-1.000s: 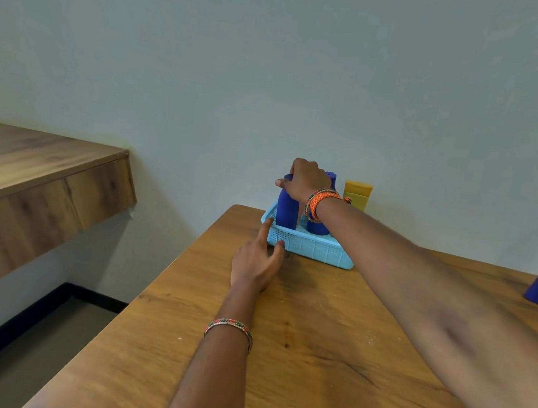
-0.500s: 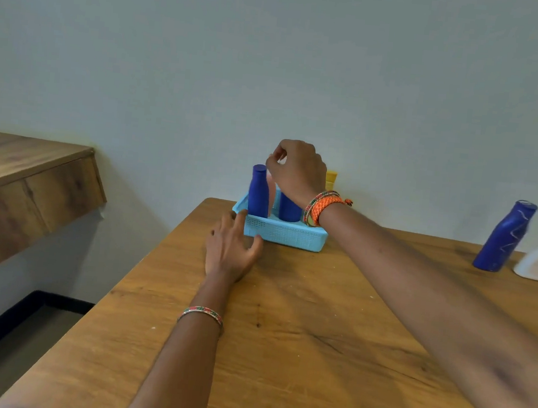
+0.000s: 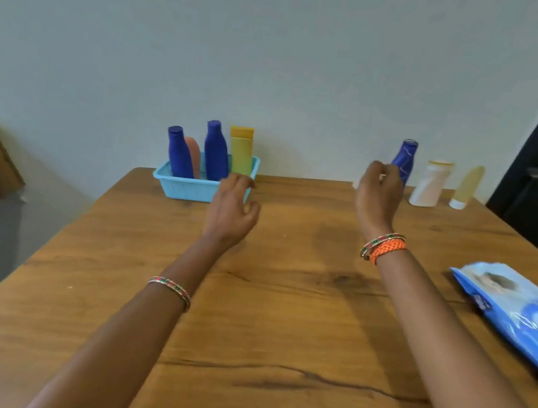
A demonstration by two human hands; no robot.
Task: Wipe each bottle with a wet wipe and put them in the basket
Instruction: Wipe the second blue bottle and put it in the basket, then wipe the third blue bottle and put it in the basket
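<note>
At the upper left of the wooden desk (image 3: 285, 303), against the pale wall, the light blue perforated plastic basket (image 3: 194, 189) already held four containers standing upright: two dark blue plastic bottles (image 3: 177, 153) (image 3: 216, 152), a salmon-pink tube (image 3: 193, 156) between them, and a tall yellow-green flat bottle (image 3: 240, 151) at the basket's right end. Judging by that, four pieces seemed done. Three were left in a row at the upper right of the desk: a dark blue bottle with a pale squiggle (image 3: 406, 160), a white squat bottle with a yellowish cap (image 3: 430, 185), and a pale yellow tube standing on its white cap (image 3: 465, 188). The right hand (image 3: 377, 197) was raised just in front of the squiggled blue bottle, its grip curled around a bit of something white, probably the wet wipe (image 3: 357, 183), though blur made that uncertain; whether it touched the bottle could not be told. The left hand (image 3: 233, 210) hovered near the basket's right front corner, its grip loosely spread and holding nothing. A blue plastic pack of wet wipes (image 3: 512, 309) lay flat at the right edge of the frame. The next bottle to wipe looked to be the squiggled blue one.
</note>
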